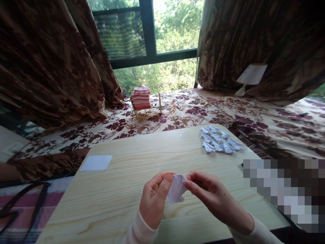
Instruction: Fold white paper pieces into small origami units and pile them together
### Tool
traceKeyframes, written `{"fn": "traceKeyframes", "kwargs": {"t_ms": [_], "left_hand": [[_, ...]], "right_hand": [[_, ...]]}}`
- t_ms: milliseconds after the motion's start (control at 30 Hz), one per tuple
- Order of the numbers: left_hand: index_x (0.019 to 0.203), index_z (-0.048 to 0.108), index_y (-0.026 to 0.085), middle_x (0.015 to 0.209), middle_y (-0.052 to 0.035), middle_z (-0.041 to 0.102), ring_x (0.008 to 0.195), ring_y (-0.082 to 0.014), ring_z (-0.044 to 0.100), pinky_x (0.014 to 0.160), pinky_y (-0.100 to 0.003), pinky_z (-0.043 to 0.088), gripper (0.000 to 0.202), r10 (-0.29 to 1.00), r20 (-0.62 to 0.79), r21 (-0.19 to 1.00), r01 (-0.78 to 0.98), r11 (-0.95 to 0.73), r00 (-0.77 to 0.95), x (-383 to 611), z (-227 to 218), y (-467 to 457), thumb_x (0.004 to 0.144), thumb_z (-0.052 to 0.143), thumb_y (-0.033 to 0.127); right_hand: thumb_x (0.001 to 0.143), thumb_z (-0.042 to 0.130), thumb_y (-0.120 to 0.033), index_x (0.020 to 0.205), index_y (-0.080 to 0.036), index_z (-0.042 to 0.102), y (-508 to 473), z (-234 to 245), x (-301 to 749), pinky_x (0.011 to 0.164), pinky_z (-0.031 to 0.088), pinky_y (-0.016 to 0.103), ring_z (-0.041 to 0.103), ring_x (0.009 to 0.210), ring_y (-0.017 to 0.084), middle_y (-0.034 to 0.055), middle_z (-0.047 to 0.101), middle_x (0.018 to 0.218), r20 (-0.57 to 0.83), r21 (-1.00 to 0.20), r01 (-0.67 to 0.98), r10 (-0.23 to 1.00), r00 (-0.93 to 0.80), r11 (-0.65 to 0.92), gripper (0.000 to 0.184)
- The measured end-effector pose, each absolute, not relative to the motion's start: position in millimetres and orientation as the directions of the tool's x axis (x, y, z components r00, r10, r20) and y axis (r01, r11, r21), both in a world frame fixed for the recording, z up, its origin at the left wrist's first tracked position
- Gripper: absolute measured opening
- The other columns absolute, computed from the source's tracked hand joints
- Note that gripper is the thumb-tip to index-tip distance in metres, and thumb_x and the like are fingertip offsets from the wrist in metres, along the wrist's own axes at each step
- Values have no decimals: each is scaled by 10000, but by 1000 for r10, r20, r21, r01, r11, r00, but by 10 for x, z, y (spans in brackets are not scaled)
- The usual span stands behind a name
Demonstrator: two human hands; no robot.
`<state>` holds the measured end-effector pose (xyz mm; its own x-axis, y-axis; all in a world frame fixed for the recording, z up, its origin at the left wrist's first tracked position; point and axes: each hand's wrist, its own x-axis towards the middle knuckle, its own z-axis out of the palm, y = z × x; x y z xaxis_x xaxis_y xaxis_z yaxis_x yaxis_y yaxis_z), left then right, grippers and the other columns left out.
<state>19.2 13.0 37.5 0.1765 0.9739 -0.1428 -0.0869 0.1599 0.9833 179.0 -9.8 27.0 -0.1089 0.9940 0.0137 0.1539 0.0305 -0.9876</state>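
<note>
Between my two hands, above the table's near part, is a small folded white paper with creases and angled edges. My left hand pinches its upper left corner, thumb in front. At the upper right edge, my right hand closes thumb and forefinger on the same paper. Several small folded paper pieces lie grouped in rows at the table's far right corner. Flat near the left edge rests a white paper sheet.
The hands are over a pale wooden table. Beyond it, a ledge with floral cloth carries a small rack with folded striped cloths and a white lamp. Floral curtains flank the window. A dark strap lies at left.
</note>
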Motion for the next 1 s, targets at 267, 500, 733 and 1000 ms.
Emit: {"fn": "traceKeyframes", "kwargs": {"t_ms": [267, 500, 733, 1000], "left_hand": [[646, 687, 165, 642, -8, 642, 662, -167, 573, 663, -251, 422, 170, 990, 16, 991, 128, -33, 137, 111, 321, 90, 756, 634, 283], [636, 677, 148, 629, -30, 624, 647, -169, 554, 645, -267, 420, 217, 928, -5, 967, 236, -90, 373, 97, 412, 171, 788, 579, 268], [754, 669, 178, 810, -33, 633, 846, -186, 580, 795, -264, 430, 151, 983, 153, 963, 210, -171, 99, 14, 318, 178, 805, 574, 283], [780, 679, 181, 791, -27, 643, 807, -183, 592, 776, -268, 449, 110, 986, 120, 986, 103, -132, 116, 152, 255, 101, 806, 593, 245]], "right_hand": [[795, 616, -462, 693, -163, 580, -56, 207, 1778, 509, 392, 204, 456, 547, 97, -31, 514, 586, -45, -999, -23, 998, -40, -46, 318], [818, 612, -389, 810, -151, 663, -5, 292, 1840, 595, 440, 247, 534, 658, 137, 11, 593, 699, 36, -991, 122, 978, -206, 62, 243], [740, 672, -477, 703, -141, 647, -5, 151, 1744, 484, 383, 217, 454, 539, 102, -10, 557, 585, -100, -988, -134, 982, 159, -79, 339], [687, 720, -477, 707, -159, 652, -100, 65, 1503, 492, 412, 224, 480, 545, 113, 1, 600, 617, -133, -961, -268, 965, 224, -70, 326]]}}
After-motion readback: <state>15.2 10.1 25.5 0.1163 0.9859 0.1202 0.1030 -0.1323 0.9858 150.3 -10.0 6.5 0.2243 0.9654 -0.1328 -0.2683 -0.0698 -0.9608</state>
